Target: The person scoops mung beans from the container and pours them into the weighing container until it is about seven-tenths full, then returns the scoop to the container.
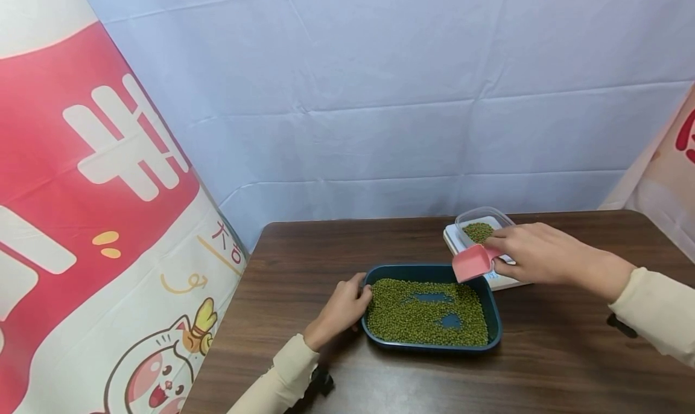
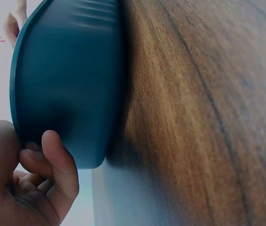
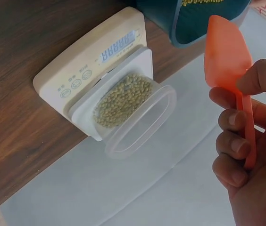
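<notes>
Banner (image 1: pixel 108 221) reads 大吉; scale digits (image 3: pixel 118 47) unclear; right fingers (image 3: pixel 232 143) grip pink scoop (image 3: pixel 225 56).

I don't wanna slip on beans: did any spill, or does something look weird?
Nothing stands out: the mung beans lie in the blue tray and the clear plastic container on the digital scale, with no spill showing.
</notes>
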Available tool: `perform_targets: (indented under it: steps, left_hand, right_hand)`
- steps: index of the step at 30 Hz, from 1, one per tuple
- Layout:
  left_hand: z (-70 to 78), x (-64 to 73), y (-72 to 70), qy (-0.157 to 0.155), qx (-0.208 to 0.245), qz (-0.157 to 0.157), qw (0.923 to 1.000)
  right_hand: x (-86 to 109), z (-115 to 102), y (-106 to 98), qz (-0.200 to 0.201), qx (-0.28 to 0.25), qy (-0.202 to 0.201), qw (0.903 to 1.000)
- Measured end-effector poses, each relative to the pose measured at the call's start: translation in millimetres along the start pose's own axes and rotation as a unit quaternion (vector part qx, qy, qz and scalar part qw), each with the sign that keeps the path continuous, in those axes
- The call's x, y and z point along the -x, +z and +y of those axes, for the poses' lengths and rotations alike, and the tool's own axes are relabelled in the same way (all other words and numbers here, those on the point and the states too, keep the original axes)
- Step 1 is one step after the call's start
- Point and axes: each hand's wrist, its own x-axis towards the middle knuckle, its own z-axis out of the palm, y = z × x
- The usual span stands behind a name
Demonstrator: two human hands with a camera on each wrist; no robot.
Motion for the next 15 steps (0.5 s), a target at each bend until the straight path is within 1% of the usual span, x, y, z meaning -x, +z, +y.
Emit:
perform_targets:
  steps: [7, 15]
  left_hand:
    - [0.6, 0.3, -0.1, -0.002, 0.006, 0.000, 1.0000]
    - [-0.7, -0.7, 0.6, 0.004, 0.003, 0.002, 1.0000]
  right_hand:
    - [0.8, -8, 1, -0.011, -0.007, -0.012, 0.9998]
    - [1.9, -12, 8, -0.011, -0.019, -0.033, 0.9992]
